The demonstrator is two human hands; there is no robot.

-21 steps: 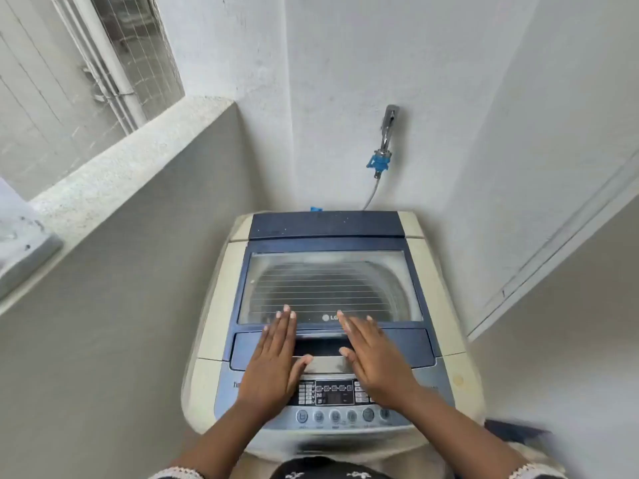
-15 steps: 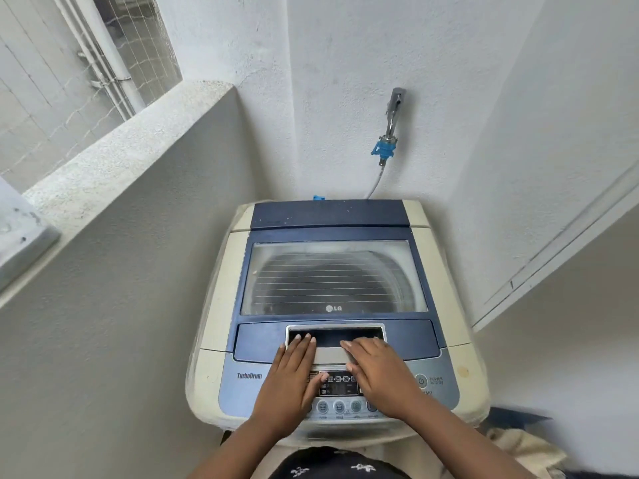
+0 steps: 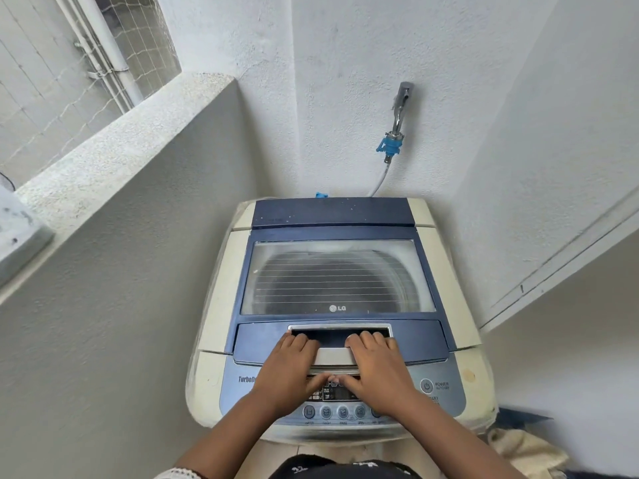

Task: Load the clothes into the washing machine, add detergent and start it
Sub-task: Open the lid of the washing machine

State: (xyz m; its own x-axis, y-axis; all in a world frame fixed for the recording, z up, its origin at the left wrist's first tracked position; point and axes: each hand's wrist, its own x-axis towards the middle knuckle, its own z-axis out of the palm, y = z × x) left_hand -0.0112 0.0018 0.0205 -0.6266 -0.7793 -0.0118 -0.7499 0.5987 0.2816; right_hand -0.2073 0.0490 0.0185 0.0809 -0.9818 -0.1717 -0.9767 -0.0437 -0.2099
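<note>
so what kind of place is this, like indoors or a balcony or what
Most likely a small utility balcony or wash nook of a home. A top-loading washing machine sits in a corner of bare plastered walls, a wall tap feeds its inlet hose, and a low ledge opens onto netting.
</note>
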